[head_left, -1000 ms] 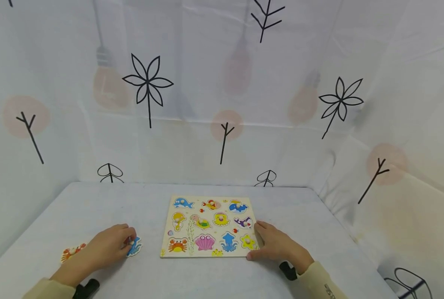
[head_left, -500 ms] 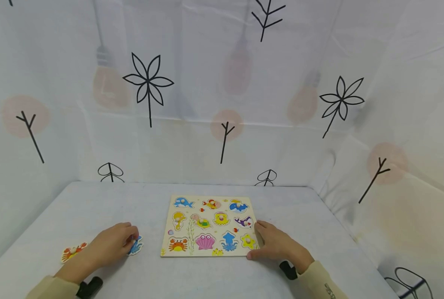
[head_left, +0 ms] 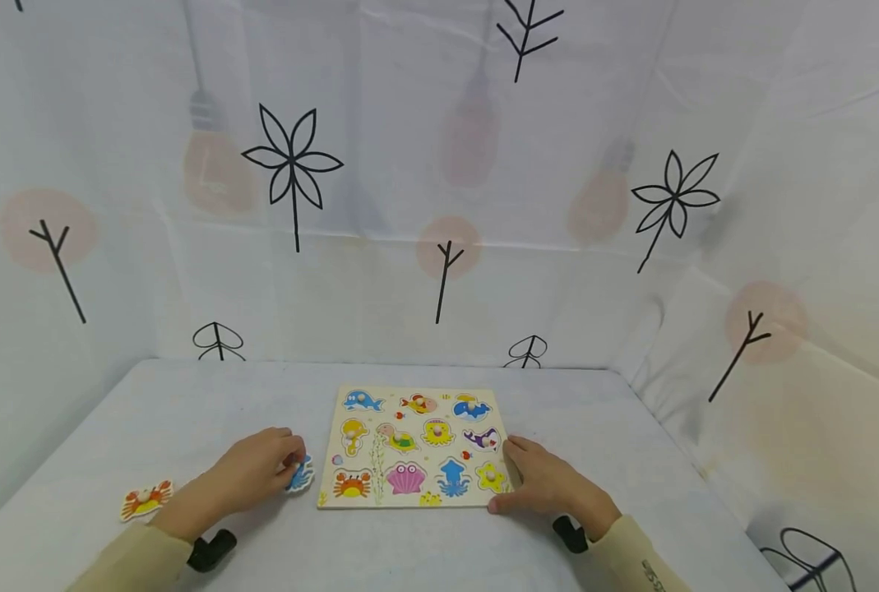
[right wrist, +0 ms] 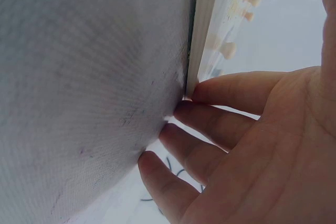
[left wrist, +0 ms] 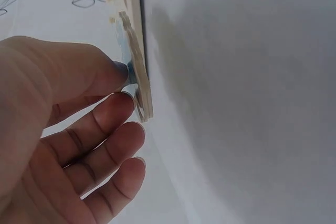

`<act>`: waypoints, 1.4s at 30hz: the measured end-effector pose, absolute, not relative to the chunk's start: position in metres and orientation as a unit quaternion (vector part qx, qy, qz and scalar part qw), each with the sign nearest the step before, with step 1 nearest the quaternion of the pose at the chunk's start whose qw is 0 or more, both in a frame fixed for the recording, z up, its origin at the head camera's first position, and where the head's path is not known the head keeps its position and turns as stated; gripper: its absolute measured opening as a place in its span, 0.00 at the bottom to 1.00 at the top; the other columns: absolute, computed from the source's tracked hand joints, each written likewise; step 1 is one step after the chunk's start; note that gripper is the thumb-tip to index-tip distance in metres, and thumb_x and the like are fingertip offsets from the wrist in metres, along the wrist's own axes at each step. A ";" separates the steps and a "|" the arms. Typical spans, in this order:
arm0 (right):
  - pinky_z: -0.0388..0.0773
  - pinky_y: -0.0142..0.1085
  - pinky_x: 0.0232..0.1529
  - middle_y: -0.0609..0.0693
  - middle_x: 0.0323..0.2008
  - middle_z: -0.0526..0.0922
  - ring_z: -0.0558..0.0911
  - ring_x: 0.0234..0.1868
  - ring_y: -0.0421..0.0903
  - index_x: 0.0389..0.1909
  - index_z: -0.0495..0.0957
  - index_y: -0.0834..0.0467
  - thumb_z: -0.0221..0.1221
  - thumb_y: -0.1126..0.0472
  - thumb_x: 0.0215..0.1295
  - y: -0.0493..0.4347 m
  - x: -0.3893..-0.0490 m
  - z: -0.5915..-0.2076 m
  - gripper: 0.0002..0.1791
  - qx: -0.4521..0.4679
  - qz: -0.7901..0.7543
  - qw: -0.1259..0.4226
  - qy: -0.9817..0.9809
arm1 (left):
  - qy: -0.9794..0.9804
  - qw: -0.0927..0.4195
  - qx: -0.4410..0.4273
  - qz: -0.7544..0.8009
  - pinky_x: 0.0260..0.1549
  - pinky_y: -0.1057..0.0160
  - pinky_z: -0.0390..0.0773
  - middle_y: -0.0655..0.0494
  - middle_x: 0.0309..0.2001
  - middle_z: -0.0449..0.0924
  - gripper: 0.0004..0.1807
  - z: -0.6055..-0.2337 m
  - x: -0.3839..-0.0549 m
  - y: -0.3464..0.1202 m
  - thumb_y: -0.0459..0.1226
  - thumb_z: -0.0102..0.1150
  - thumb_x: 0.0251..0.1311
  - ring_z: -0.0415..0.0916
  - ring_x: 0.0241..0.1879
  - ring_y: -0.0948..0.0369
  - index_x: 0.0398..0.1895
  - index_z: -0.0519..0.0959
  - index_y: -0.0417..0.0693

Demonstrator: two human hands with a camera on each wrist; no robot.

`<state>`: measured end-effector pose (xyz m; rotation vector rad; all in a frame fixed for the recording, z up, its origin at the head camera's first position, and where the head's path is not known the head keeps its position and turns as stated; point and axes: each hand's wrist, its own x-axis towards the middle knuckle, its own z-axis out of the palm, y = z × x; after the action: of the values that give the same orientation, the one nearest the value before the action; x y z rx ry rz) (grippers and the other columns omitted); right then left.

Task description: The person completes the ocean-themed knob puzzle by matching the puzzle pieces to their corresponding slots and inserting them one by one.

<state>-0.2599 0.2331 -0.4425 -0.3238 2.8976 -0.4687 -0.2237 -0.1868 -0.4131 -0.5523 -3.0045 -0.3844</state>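
Observation:
My left hand (head_left: 257, 467) pinches a blue knobbed puzzle piece (head_left: 302, 475) between thumb and fingertips, just left of the puzzle board (head_left: 439, 459). In the left wrist view, the puzzle piece (left wrist: 135, 61) is seen edge-on, tilted, with the thumb and index finger at its knob and the other fingers loosely bent. Sea animals cover the cream board, and several carry small knobs. My right hand (head_left: 546, 485) rests at the board's right edge. Its fingers (right wrist: 231, 90) are extended in the right wrist view, one touching the edge of the board (right wrist: 202, 40).
An orange crab puzzle piece (head_left: 145, 500) lies on the white tablecloth (head_left: 380, 551) to the left, beside the left forearm. White printed cloth (head_left: 380, 304) hangs behind the table and along its sides. A black wrist strap mount (head_left: 213, 551) sits at the left wrist.
My left hand has moved right, carrying the blue puzzle piece closer to the board. More of the crab piece is uncovered. The right hand and the board have stayed in place.

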 end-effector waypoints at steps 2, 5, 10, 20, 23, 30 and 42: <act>0.58 0.56 0.64 0.56 0.70 0.60 0.61 0.68 0.57 0.70 0.61 0.58 0.69 0.28 0.33 0.233 -0.260 -0.443 0.63 -0.108 -0.157 0.094 0.977 | -0.972 0.037 -0.193 -0.128 0.30 0.63 0.71 0.67 0.26 0.68 0.05 -0.413 -0.226 -0.178 0.36 0.65 0.54 0.64 0.29 0.65 0.30 0.78 0.56; 0.58 0.56 0.63 0.56 0.70 0.60 0.61 0.68 0.57 0.70 0.62 0.58 0.69 0.28 0.33 0.233 -0.260 -0.444 0.63 -0.105 -0.157 0.095 0.977 | -0.965 0.053 -0.223 -0.126 0.31 0.64 0.71 0.68 0.27 0.68 0.05 -0.414 -0.230 -0.164 0.36 0.64 0.55 0.64 0.29 0.66 0.29 0.77 0.56; 0.58 0.57 0.64 0.56 0.70 0.60 0.61 0.68 0.57 0.69 0.62 0.58 0.70 0.28 0.33 0.233 -0.260 -0.443 0.63 -0.105 -0.158 0.096 0.977 | -0.952 0.063 -0.270 -0.128 0.32 0.64 0.71 0.68 0.29 0.69 0.04 -0.418 -0.238 -0.140 0.36 0.63 0.56 0.65 0.30 0.67 0.30 0.78 0.55; 0.58 0.57 0.63 0.55 0.70 0.60 0.61 0.68 0.57 0.70 0.61 0.58 0.70 0.29 0.32 0.232 -0.259 -0.441 0.63 -0.104 -0.165 0.099 0.976 | -0.930 0.056 -0.336 -0.140 0.33 0.67 0.71 0.69 0.31 0.70 0.03 -0.424 -0.249 -0.095 0.36 0.60 0.58 0.65 0.31 0.69 0.32 0.79 0.56; 0.58 0.57 0.64 0.55 0.70 0.60 0.61 0.68 0.57 0.70 0.61 0.59 0.70 0.30 0.32 0.232 -0.258 -0.441 0.63 -0.103 -0.168 0.101 0.975 | -0.925 0.052 -0.348 -0.143 0.33 0.68 0.71 0.69 0.31 0.71 0.04 -0.425 -0.252 -0.080 0.35 0.60 0.58 0.65 0.31 0.69 0.32 0.79 0.56; 0.58 0.56 0.64 0.55 0.70 0.59 0.61 0.68 0.57 0.70 0.61 0.59 0.70 0.29 0.33 0.233 -0.258 -0.441 0.63 -0.108 -0.168 0.101 0.975 | -0.918 0.041 -0.366 -0.147 0.36 0.68 0.69 0.69 0.29 0.69 0.05 -0.425 -0.256 -0.046 0.35 0.60 0.57 0.65 0.30 0.68 0.30 0.79 0.57; 0.58 0.54 0.65 0.55 0.70 0.59 0.60 0.69 0.56 0.70 0.61 0.58 0.68 0.28 0.34 0.235 -0.260 -0.440 0.63 -0.118 -0.169 0.100 0.973 | -0.918 0.022 -0.371 -0.138 0.34 0.70 0.70 0.69 0.30 0.70 0.05 -0.428 -0.262 -0.008 0.35 0.60 0.57 0.66 0.31 0.68 0.32 0.79 0.57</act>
<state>-0.2595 0.2351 -0.4396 -0.3498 2.8768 -0.5002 -0.2616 -0.0076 -0.4276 -1.1496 -2.8437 -0.4288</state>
